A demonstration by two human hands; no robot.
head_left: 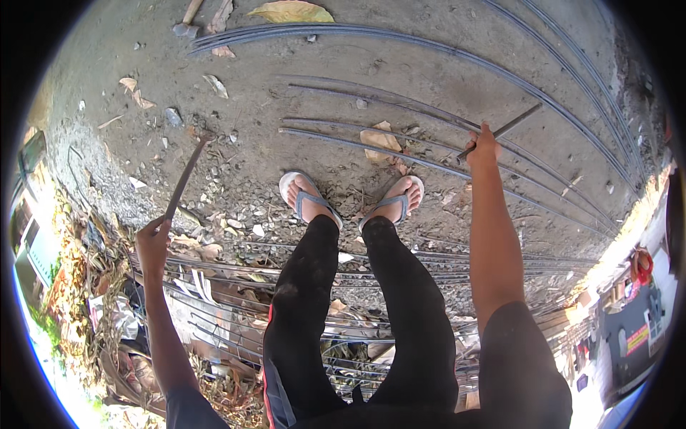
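My left hand (pixel 153 242), out at the left, is closed round the near end of a rusty metal bar (pixel 187 173). That bar slants up and away to the right, its far end close to the dirt. On the other side, my right hand (pixel 485 147) grips a shorter dark metal bar (pixel 519 120), which pokes out to both sides of the fist. Several thin steel rods (pixel 371 145) lie on the ground beneath and beside my right hand, running from near my feet to the far right. Whether that bar touches them I cannot tell.
A bundle of steel rods (pixel 400 37) lies farther off, with more rods (pixel 557 50) at the upper right. A hammer (pixel 187 27) rests at the top left. My sandalled feet (pixel 309 203) stand on gravelly dirt. Behind them are more rods (pixel 429 263) and dry leaves.
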